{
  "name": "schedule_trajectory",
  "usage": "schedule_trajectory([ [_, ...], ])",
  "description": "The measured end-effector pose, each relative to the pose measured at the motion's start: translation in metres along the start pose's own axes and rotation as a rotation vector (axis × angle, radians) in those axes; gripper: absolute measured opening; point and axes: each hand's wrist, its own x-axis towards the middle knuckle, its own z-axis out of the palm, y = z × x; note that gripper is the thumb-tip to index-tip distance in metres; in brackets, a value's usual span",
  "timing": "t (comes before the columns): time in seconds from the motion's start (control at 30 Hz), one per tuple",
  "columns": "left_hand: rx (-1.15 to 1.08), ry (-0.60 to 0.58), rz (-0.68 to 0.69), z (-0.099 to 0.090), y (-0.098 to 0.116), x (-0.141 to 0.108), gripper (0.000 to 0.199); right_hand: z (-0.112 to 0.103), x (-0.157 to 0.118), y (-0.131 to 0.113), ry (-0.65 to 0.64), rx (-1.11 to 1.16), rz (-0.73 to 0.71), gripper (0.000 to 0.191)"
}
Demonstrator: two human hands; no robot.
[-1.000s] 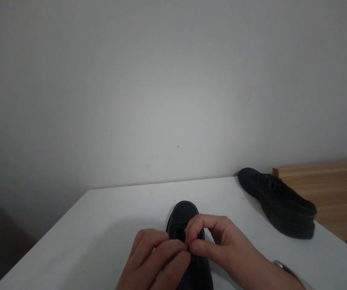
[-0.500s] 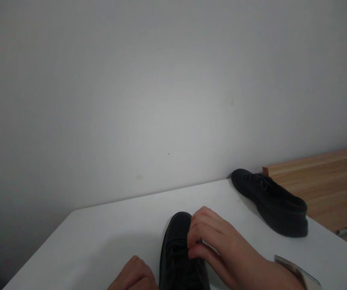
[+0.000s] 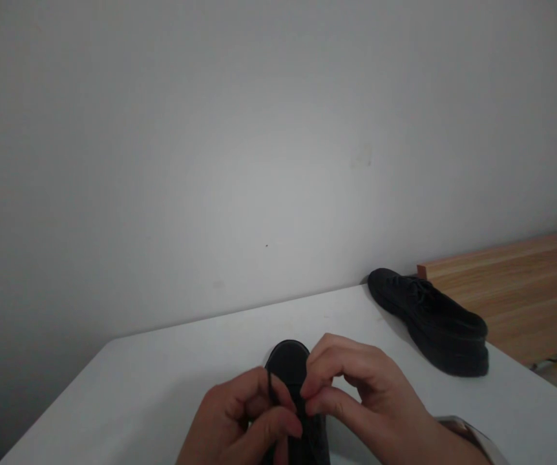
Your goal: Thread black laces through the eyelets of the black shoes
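Since the earlier frame the left hand (image 3: 230, 413) has risen from the bottom edge to over the near shoe (image 3: 288, 360), bottom centre; its grip is closed on a black lace (image 3: 270, 386) drawn over one finger; the right hand (image 3: 378, 395) is beside it, fingertips nearly together, and whether its grip holds lace I cannot tell; lower right, a second shoe (image 3: 428, 323) rests on the white counter (image 3: 162, 368), a wooden board (image 3: 515, 297) beyond it.

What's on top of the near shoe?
Over the near shoe: left hand, a dark lace crossing it, and right hand. The toe shows; the hands hide much of the middle. Whether the right hand holds lace can't be seen.
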Motion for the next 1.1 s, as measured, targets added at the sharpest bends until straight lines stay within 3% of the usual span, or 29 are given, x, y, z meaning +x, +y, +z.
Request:
schedule_trajectory([
  [0.1,-0.058,0.014,-0.057,0.005,0.004,0.0,0.015,0.001,-0.003,-0.003,0.007,-0.062,-0.193,0.012],
  [0.23,0.148,-0.028,0.038,0.003,0.002,-0.003,0.011,0.004,-0.007,-0.004,0.026,-0.125,-0.332,0.017],
  [0.33,0.245,-0.039,0.136,0.002,-0.001,-0.006,0.015,0.008,-0.009,-0.005,0.041,-0.093,-0.297,0.017],
  [0.43,0.215,-0.005,0.211,0.002,-0.006,-0.007,0.019,0.009,-0.009,-0.006,0.018,-0.035,-0.123,0.017],
  [0.5,0.184,0.013,0.265,0.001,-0.008,-0.007,0.018,0.009,-0.007,-0.005,-0.05,-0.046,-0.013,0.031],
  [0.57,0.185,0.055,0.305,0.001,-0.009,-0.007,0.016,0.008,-0.004,-0.003,-0.133,-0.089,0.026,0.024],
  [0.63,0.209,0.106,0.326,0.001,-0.007,-0.008,0.014,0.007,-0.003,-0.001,-0.151,-0.118,0.004,0.002],
  [0.8,0.178,0.123,0.263,0.002,-0.001,-0.01,0.014,0.003,-0.006,-0.002,-0.05,-0.207,-0.111,0.011],
  [0.97,0.01,0.012,0.134,-0.001,-0.005,-0.006,0.012,-0.003,-0.011,-0.009,-0.216,-0.333,-0.284,0.01],
  [1.1,0.059,-0.001,0.186,-0.003,-0.011,-0.008,0.015,-0.002,-0.008,-0.01,-0.297,-0.334,-0.309,0.01],
])
